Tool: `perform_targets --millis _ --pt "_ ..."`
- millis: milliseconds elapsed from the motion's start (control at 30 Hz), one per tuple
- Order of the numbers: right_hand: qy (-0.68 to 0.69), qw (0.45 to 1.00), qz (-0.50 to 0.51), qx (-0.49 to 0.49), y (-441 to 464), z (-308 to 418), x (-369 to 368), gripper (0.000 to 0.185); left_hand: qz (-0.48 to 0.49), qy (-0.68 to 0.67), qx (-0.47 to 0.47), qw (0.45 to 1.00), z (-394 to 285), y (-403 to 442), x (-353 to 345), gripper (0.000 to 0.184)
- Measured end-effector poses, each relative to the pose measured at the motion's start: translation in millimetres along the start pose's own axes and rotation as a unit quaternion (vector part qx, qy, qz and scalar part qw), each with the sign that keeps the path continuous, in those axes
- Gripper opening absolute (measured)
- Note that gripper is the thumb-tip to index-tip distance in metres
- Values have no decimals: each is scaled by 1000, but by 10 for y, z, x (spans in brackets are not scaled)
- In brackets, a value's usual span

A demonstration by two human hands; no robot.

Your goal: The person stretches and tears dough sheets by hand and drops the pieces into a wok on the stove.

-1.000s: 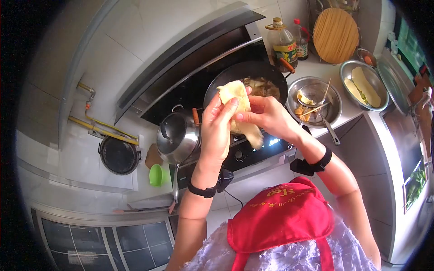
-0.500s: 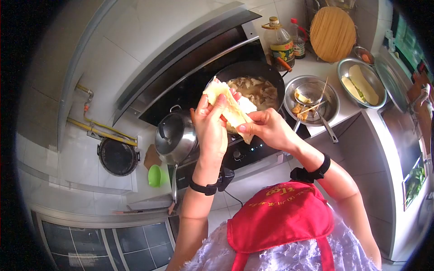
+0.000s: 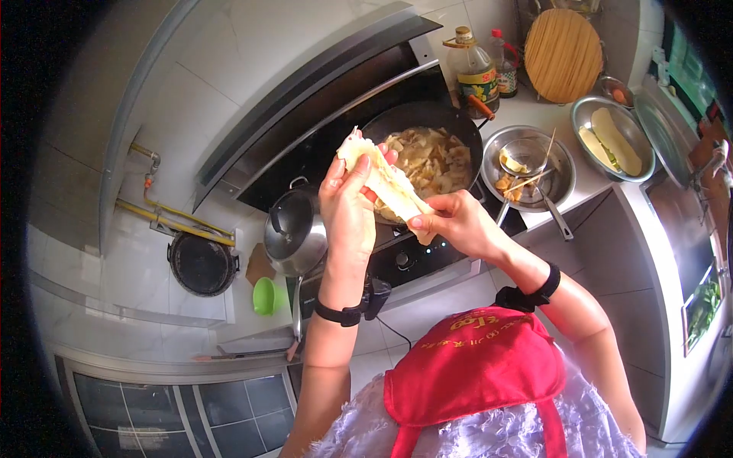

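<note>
A long, flat piece of pale yellow dough (image 3: 393, 191) stretches between my two hands, held in the air at the near side of the wok. Its upper left part lies against the palm and fingers of my left hand (image 3: 347, 202), with the thumb pressed on top. My right hand (image 3: 462, 221) pinches the lower right end between thumb and fingers. Beyond the dough, the dark wok (image 3: 412, 114) on the stove holds a brothy stew (image 3: 439, 156) of pale chunks. My hands partly hide the wok's near rim.
Left of the wok stands a lidded steel pan (image 3: 294, 233), its handle toward me. At right are a steel bowl (image 3: 569, 195) with a strainer and chopsticks, and a bowl (image 3: 649, 153) with more dough. An oil bottle (image 3: 475, 72) and round board (image 3: 563, 57) stand behind.
My left hand has shifted slightly left, and the dough looks a little more stretched and narrower. A bright white patch behind it over the wok no longer shows, exposing more stew.
</note>
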State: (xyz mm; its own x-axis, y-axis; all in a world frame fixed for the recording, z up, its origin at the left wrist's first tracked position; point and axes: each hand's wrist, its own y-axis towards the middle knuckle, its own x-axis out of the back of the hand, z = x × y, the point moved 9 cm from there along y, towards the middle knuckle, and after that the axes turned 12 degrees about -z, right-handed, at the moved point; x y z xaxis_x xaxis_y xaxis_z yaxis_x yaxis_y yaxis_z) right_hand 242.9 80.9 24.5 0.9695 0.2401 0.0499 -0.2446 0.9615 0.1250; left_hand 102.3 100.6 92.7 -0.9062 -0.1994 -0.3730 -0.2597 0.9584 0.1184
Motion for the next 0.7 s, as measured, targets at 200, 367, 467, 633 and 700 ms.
perform_targets --millis 200,367,467,633,700 --pt "-27 1000 -1 -11 -10 -52 32 32 -15 10 17 1000 4 -24 -15 37" --pt "85 996 14 -17 -34 -214 8 32 6 53 49 997 112 46 44 33" --pt "153 988 -15 -3 -66 -303 175 44 36 85 86 992 65 162 17 31" --pt "136 983 -113 -40 -235 -593 765 28 104 162 169 967 177 484 76 41" --pt "127 981 -125 -72 -332 -712 967 24 131 215 217 943 409 719 221 45"
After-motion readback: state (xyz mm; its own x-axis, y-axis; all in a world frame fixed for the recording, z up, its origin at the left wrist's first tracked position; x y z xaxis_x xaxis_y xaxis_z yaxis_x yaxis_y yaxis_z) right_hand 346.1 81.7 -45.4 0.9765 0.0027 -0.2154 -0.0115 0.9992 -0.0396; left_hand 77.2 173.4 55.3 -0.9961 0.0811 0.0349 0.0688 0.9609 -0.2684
